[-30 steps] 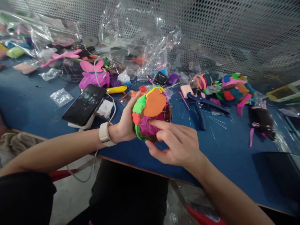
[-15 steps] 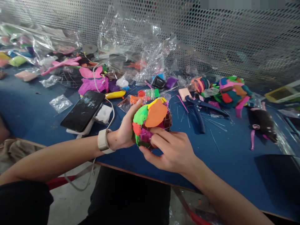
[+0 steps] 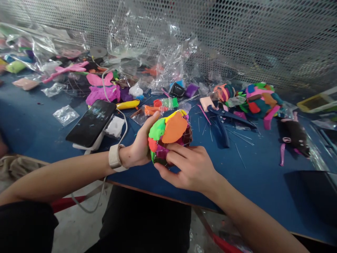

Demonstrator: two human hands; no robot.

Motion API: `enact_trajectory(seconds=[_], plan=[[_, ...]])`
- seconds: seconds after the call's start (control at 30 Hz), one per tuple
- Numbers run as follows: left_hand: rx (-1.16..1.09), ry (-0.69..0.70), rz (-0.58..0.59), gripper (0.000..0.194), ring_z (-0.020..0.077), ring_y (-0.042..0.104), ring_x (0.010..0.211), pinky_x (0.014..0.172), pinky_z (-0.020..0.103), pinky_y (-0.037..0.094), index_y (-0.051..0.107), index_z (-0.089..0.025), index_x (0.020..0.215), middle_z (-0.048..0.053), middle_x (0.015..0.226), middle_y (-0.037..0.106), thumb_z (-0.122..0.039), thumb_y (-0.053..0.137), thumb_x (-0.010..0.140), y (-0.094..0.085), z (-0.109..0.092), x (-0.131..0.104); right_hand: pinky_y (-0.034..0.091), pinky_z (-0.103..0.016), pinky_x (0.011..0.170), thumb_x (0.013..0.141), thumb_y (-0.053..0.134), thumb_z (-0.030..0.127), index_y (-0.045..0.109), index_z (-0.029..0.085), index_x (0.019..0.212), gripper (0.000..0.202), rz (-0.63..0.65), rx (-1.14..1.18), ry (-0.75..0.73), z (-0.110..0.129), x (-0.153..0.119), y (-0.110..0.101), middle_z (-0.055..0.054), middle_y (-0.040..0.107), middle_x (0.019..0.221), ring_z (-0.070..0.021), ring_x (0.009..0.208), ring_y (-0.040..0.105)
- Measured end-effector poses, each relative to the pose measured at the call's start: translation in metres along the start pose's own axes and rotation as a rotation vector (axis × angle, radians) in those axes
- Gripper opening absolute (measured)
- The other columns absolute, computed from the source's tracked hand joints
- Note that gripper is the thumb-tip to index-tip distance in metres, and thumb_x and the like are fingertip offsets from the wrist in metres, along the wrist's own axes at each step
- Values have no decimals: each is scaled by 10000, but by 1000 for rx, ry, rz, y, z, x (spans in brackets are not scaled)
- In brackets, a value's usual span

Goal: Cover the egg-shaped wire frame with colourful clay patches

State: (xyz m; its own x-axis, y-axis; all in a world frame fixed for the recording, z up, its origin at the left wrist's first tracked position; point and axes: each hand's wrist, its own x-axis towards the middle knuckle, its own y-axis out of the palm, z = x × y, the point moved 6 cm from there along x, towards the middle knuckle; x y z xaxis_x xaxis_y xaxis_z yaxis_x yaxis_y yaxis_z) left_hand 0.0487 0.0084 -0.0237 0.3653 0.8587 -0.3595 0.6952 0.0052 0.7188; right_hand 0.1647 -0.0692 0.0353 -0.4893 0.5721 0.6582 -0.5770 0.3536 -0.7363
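One clay ball (image 3: 175, 129) is between the left hand (image 3: 139, 149) and the right hand (image 3: 188, 167), over the table (image 3: 258, 193). The left, a pale band (image 3: 114, 157) at its wrist, grasps the ball's left side; the right has fingers on the magenta part and its thumb at the lower edge (whether it grips or merely presses, I cannot tell). Beyond, a phone (image 3: 91, 123) lies left, pliers (image 3: 223, 133) right. Farther off are a yellow tool (image 3: 128, 104) and a pink figure (image 3: 102, 93), then clear bags (image 3: 171, 58) before a mesh (image 3: 250, 35).
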Motion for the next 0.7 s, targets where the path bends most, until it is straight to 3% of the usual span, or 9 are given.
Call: enact_trajectory(seconds=[0.17, 0.37, 0.53, 0.7], plan=[[30, -34, -9, 312, 380, 821, 1405, 1071, 417, 748, 855, -216, 1168, 70, 1134, 918, -463, 670, 1119, 0, 2, 0, 457, -318, 562, 1123, 748, 441, 794, 212, 898, 324, 17, 54, 14, 0, 1, 3, 10, 862, 884, -123, 663, 726], [5, -6, -7, 284, 372, 798, 1453, 1132, 431, 731, 839, -230, 1193, 58, 1179, 914, -420, 635, 1141, 5, -2, -1, 438, -342, 536, 1118, 752, 475, 780, 210, 849, 379, 4, -50, 14, -1, 0, 0, 22, 805, 773, -128, 588, 675], [14, -2, 26, 298, 342, 850, 1348, 1103, 379, 732, 822, -215, 1081, 51, 1147, 912, -378, 596, 1184, 8, -3, -2, 438, -352, 547, 1127, 748, 501, 809, 192, 870, 407, 31, -32, 40, 0, 0, 4, 3, 815, 791, -138, 609, 701], [29, -65, 25, 341, 324, 885, 1258, 1011, 347, 752, 842, -207, 1233, 53, 1116, 911, -400, 563, 1199, 9, -3, -2, 398, -350, 552, 1135, 745, 576, 818, 194, 853, 480, 26, -74, 29, 2, 0, 5, -2, 813, 792, -132, 598, 664]])
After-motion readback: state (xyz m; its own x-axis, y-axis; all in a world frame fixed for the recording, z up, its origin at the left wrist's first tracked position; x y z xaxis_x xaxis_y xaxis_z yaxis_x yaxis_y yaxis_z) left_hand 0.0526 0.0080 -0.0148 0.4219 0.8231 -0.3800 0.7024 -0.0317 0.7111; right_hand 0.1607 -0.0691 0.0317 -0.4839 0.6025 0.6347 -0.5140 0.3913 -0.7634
